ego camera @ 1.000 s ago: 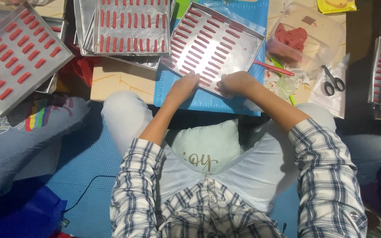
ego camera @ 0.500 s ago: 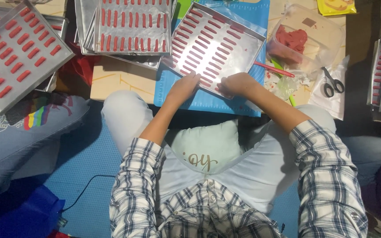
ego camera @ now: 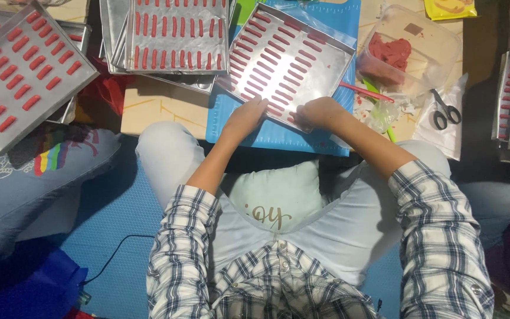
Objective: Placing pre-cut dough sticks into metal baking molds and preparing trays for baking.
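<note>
Both hands down at the near edge of a shiny metal baking tray full of little red dough sticks

The left hand (ego camera: 244,116) and right hand (ego camera: 316,112) rest on the near rim of the tilted tray (ego camera: 336,58), fingers curled close together over the dough sticks (ego camera: 273,53); can't tell if they pinch any. The tray sits on a blue mat (ego camera: 278,133). Scissors (ego camera: 444,112) and a clear plastic tub (ego camera: 429,44) of red dough lie to the right.
</note>
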